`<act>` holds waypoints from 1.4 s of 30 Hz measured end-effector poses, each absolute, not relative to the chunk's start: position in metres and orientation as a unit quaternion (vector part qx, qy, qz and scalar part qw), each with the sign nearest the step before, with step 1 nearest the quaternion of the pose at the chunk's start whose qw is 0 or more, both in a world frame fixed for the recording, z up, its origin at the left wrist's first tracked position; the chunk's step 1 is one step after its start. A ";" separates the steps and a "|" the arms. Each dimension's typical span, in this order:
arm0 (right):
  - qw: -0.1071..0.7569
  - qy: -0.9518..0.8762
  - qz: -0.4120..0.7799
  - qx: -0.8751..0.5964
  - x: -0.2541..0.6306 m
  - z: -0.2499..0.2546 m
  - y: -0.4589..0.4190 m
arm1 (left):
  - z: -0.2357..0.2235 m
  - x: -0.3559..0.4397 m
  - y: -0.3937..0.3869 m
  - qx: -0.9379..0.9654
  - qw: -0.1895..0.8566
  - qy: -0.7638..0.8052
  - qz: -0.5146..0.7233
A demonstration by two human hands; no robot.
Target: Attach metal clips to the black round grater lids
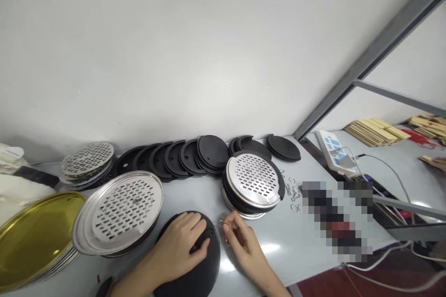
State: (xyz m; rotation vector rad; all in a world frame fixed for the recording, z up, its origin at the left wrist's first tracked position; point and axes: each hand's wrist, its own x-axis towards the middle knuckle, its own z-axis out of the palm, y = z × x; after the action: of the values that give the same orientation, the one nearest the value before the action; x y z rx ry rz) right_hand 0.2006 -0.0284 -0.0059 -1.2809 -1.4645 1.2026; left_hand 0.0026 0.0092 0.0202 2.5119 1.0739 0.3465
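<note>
My left hand (183, 243) rests on a round black disc (205, 271) near the table's front edge. Its fingers curl over the disc, and the thumb lies by a small raised part at the rim. Just to the right, my right hand (241, 241) pinches a small metal ring (221, 223) between thumb and forefinger. Behind it stands a stack of black discs topped by a silver perforated plate (256, 178). A larger silver grater-like plate (120, 211) lies left of my left hand, with something dark under it.
Along the wall, several black discs (190, 160) overlap in a row. Perforated plates (88, 160) are piled at left, behind gold trays (38, 236). Loose metal rings and clips (294, 193) lie at right. Beyond a grey metal frame (348, 83) are a power strip (336, 151) and wooden pieces (376, 132).
</note>
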 end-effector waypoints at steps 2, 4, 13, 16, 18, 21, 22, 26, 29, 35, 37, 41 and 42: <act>0.403 -0.593 0.472 -0.514 0.200 -0.008 -0.027 | 0.020 0.004 0.012 0.895 0.193 0.384 0.123; 0.391 -0.603 0.473 -0.509 0.200 -0.011 -0.027 | 0.020 0.005 0.016 0.894 0.189 0.387 0.124; 0.391 -0.609 0.466 -0.508 0.200 -0.011 -0.029 | 0.020 0.004 0.021 0.899 0.168 0.386 0.122; 0.388 -0.618 0.456 -0.510 0.200 -0.009 -0.028 | 0.021 0.002 0.020 0.902 0.159 0.383 0.121; 0.395 -0.614 0.452 -0.512 0.199 -0.008 -0.028 | 0.022 0.001 0.019 0.903 0.153 0.383 0.120; 0.403 -0.602 0.463 -0.510 0.199 -0.007 -0.027 | 0.023 0.000 0.018 0.904 0.149 0.381 0.121; 0.400 -0.601 0.469 -0.509 0.199 -0.006 -0.028 | 0.023 -0.001 0.017 0.905 0.148 0.380 0.121; 0.380 -0.608 0.475 -0.510 0.199 -0.005 -0.029 | 0.024 -0.002 0.016 0.907 0.143 0.376 0.123; 0.382 -0.618 0.458 -0.513 0.199 -0.005 -0.030 | 0.025 -0.005 0.015 0.914 0.137 0.362 0.124; 0.366 -0.644 0.437 -0.510 0.198 -0.004 -0.032 | 0.026 -0.010 0.014 0.929 0.128 0.317 0.138; 0.356 -0.657 0.427 -0.510 0.198 -0.003 -0.033 | 0.024 -0.011 0.014 0.932 0.126 0.303 0.151; 0.347 -0.676 0.413 -0.502 0.197 -0.002 -0.034 | 0.021 -0.013 0.012 0.937 0.124 0.282 0.165; 0.344 -0.681 0.410 -0.499 0.197 -0.002 -0.035 | 0.020 -0.013 0.012 0.938 0.123 0.279 0.164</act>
State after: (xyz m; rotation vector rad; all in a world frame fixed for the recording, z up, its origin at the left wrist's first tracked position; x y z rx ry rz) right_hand 0.1971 -0.0345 -0.0015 -1.2959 -1.7700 1.0655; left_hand -0.0128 0.0119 0.0203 2.7372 0.8143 0.4791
